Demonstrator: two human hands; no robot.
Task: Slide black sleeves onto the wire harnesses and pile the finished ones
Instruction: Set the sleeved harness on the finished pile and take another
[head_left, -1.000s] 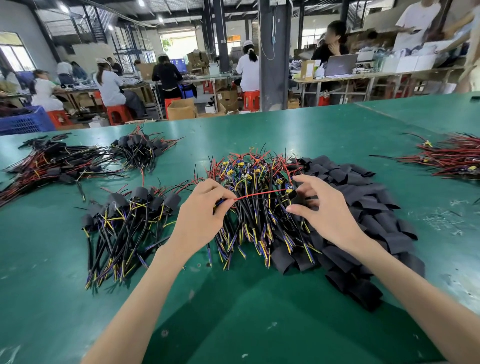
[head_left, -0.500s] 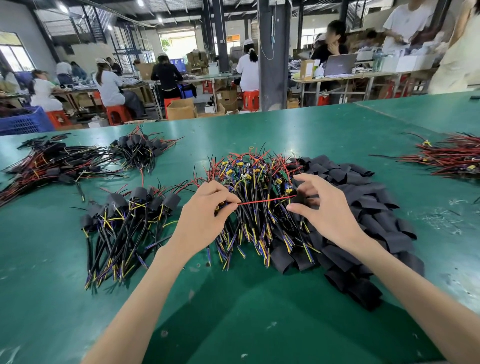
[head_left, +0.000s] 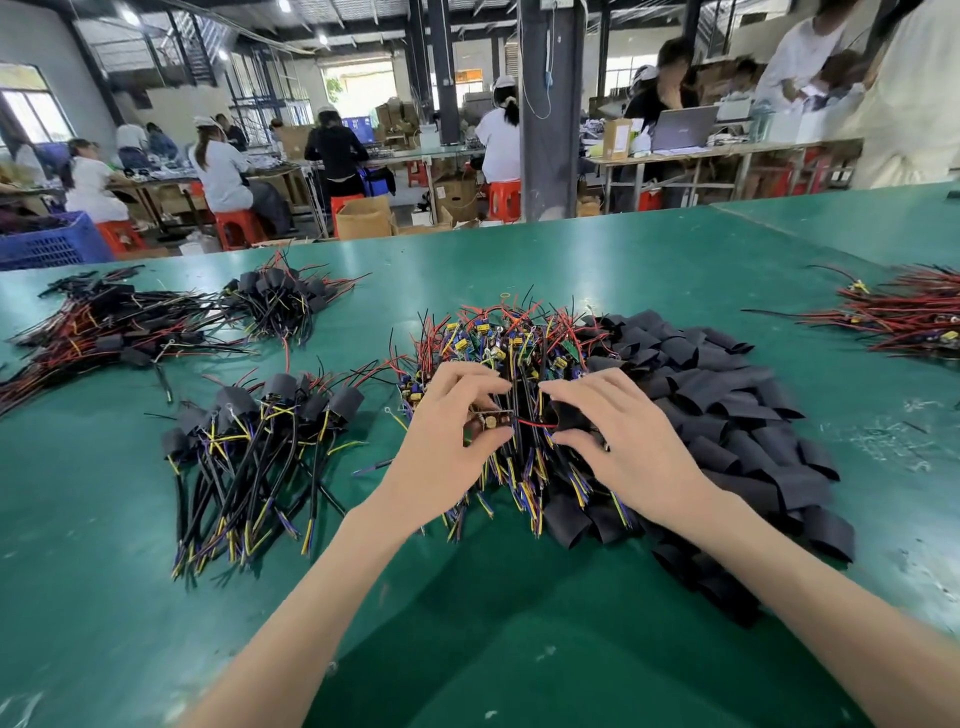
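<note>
L hand (head_left: 447, 431) pinches the board end of one wire harness (head_left: 491, 422), R hand (head_left: 623, 436) grips a black sleeve (head_left: 569, 415), red lead (head_left: 535, 424) bridging them, prob. so the lead enters first & the sleeve slides over the board. Both work above the unsleeved heap (head_left: 509, 343), w/ loose sleeves (head_left: 727, 405) to the R and finished pile (head_left: 249, 431) to the L, likely for short reaches. Blue crate (head_left: 52, 241) beyond the table's (head_left: 519, 649) far L edge: contents not visible.

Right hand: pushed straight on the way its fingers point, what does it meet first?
Right hand, holding a black sleeve, would likely meet the small board pinched by the left hand, along the red wire; depth unclear.
</note>
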